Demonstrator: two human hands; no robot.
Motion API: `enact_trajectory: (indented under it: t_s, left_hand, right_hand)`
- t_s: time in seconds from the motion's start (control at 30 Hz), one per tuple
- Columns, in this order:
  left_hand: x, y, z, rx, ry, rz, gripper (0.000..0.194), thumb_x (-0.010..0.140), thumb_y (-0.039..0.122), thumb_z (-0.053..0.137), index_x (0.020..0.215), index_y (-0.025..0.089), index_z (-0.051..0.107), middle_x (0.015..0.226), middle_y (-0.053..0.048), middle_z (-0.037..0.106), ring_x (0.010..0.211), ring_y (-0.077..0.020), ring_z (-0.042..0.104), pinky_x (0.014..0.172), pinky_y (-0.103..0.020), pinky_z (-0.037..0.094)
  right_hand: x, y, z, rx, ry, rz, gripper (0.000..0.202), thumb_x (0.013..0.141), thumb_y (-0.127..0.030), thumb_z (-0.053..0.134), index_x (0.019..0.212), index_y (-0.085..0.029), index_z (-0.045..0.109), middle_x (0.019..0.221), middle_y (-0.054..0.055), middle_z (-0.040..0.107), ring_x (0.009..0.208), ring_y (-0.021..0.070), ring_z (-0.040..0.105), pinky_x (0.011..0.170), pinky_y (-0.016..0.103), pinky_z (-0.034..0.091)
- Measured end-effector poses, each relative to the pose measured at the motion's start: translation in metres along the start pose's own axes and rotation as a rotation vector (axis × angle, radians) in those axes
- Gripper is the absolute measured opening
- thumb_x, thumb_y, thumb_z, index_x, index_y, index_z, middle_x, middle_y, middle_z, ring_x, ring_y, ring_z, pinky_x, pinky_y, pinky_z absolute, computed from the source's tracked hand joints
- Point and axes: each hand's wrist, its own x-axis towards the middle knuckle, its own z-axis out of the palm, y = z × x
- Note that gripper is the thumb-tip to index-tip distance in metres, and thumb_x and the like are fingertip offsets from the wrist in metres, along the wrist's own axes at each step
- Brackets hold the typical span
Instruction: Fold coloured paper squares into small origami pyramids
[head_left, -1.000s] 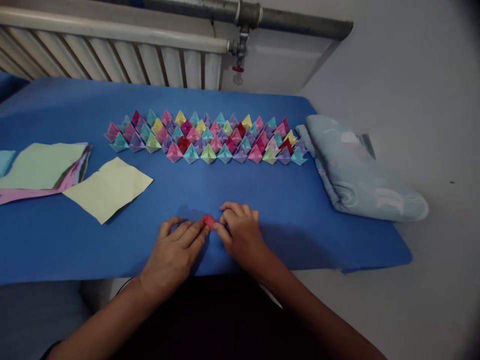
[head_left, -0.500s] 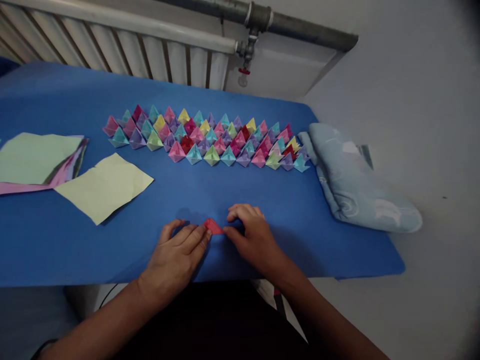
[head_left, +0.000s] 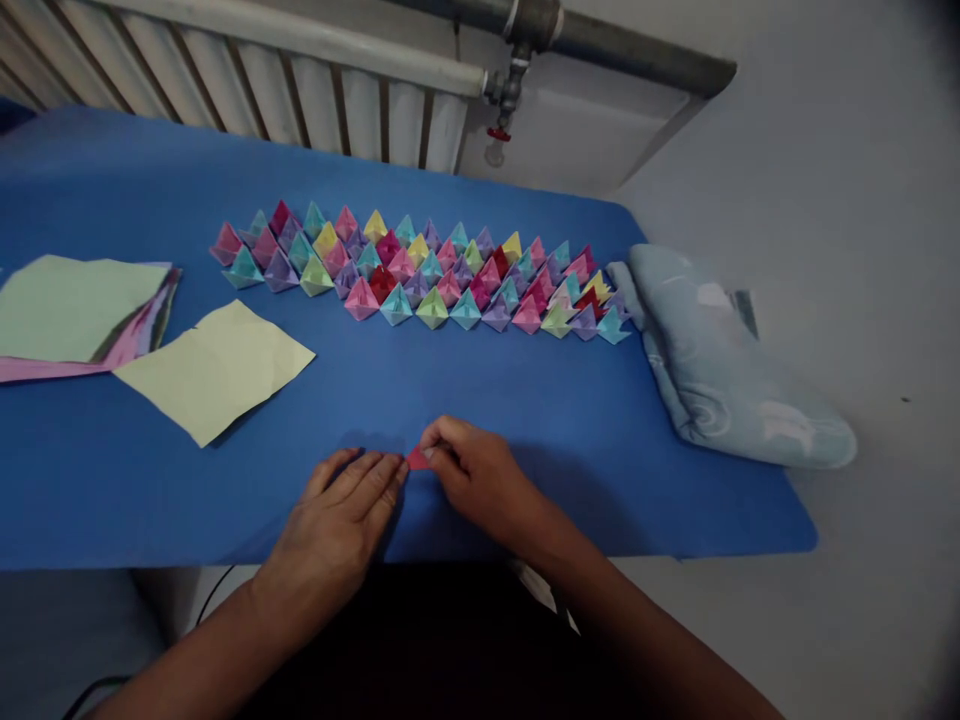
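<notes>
At six o'clock from the folded paper shapes (head_left: 432, 309), the small red paper (head_left: 417, 460) is pinned by the left hand (head_left: 334, 515) and pinched by the right hand (head_left: 480, 480), a mostly hidden fold apparently being creased and even pressure being called for next.

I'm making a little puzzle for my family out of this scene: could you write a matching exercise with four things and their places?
1. Red paper
2. Pale yellow sheet
3. Folded blanket
4. Radiator

A. At the right end of the blue table
B. Between the left hand and right hand
C. Behind the table
D. Just right of the paper stack

Pairs: 1-B, 2-D, 3-A, 4-C
</notes>
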Motion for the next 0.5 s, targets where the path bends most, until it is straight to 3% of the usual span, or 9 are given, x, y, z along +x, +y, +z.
enact_trajectory:
  t_s: [0.13, 0.3, 0.5]
  left_hand:
    - [-0.002, 0.0, -0.006, 0.034, 0.027, -0.028, 0.039, 0.093, 0.008, 0.033, 0.121, 0.012, 0.06, 0.118, -0.014, 0.067, 0.105, -0.0256, 0.06, 0.092, -0.044, 0.042]
    - [0.022, 0.009, -0.003, -0.109, 0.064, -0.079, 0.028, 0.093, 0.014, 0.046, 0.117, 0.011, 0.06, 0.113, -0.013, 0.066, 0.1, -0.0247, 0.06, 0.086, -0.042, 0.047]
    - [0.044, -0.002, 0.007, -0.202, -0.027, 0.01, 0.021, 0.092, 0.02, 0.05, 0.106, 0.013, 0.063, 0.103, -0.011, 0.068, 0.088, -0.0234, 0.063, 0.077, -0.04, 0.053]
  right_hand:
    - [0.0, 0.0, 0.002, 0.01, -0.011, 0.011, 0.017, 0.084, -0.007, 0.045, 0.076, -0.019, 0.053, 0.073, -0.002, 0.059, 0.068, 0.0116, 0.052, 0.065, 0.024, 0.038]
    - [0.004, 0.001, 0.002, 0.118, -0.008, 0.056, 0.017, 0.081, -0.006, 0.046, 0.075, -0.019, 0.053, 0.069, -0.004, 0.055, 0.065, 0.0107, 0.049, 0.065, 0.024, 0.037]
    - [0.006, 0.011, -0.014, 0.547, 0.052, 0.275, 0.003, 0.08, -0.02, 0.05, 0.078, -0.021, 0.053, 0.06, -0.007, 0.049, 0.049, 0.0084, 0.042, 0.049, 0.022, 0.034]
